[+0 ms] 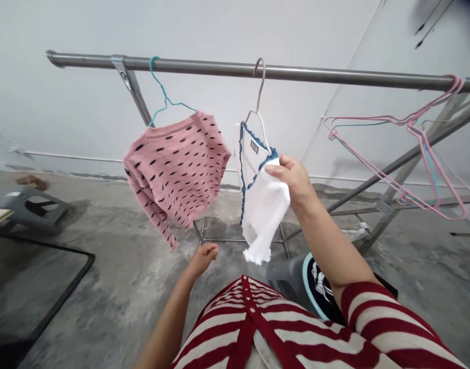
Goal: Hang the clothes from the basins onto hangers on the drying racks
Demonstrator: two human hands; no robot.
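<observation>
- Pale wall (204,31) rose behind a grey concrete floor (115,292).
- At three o'clock, the right hand (295,180) was clamped, thumb in front, on the shoulder of a white blue-trimmed top (266,197), just off centre toward four o'clock.
- At seven o'clock, the left hand (203,258) had its fingers curled inward, near a dangling sleeve; whether the fingertips met the thumb I could not tell.
- Inside the top sat a pale hanger (260,95), hooked over the metal clothes rail (315,75) at twelve.
- Toward nine, a pink black-flecked sweater (181,164) hung from a turquoise hanger (166,98).
- Near three, farther out, dangled pink hangers (398,122).
- Between four and five, a blue-rimmed tub (306,279) held dark clothing (322,294).
</observation>
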